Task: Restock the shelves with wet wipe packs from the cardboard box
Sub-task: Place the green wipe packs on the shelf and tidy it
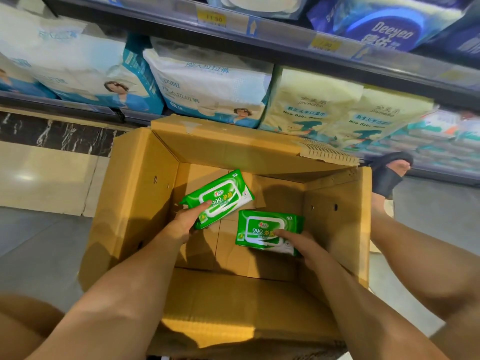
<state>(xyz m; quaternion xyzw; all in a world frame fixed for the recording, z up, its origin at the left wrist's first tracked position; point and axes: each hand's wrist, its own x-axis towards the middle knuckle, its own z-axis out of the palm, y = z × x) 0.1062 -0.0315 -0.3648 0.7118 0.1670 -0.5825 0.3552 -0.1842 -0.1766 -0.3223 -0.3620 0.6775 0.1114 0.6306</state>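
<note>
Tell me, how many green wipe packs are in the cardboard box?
2. The left hand grips one pack near the box's middle; the right hand holds the other pack beside it. None seems hidden.

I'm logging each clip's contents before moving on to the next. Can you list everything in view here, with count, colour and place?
cardboard box: one, brown, open on the floor in front of the shelves
left wipe pack: one, green and white, inside the box, tilted
right wipe pack: one, green and white, inside the box
white-and-blue packs: several, lower shelf, left and centre
cream baby-wipe packs: two, lower shelf, right of centre
dark blue packs: count unclear, upper shelf, right
price tags: two, yellow, upper shelf edge
sandalled foot: one, black sandal, right of the box
left hand: grips the left wipe pack
right hand: holds the right wipe pack
</note>
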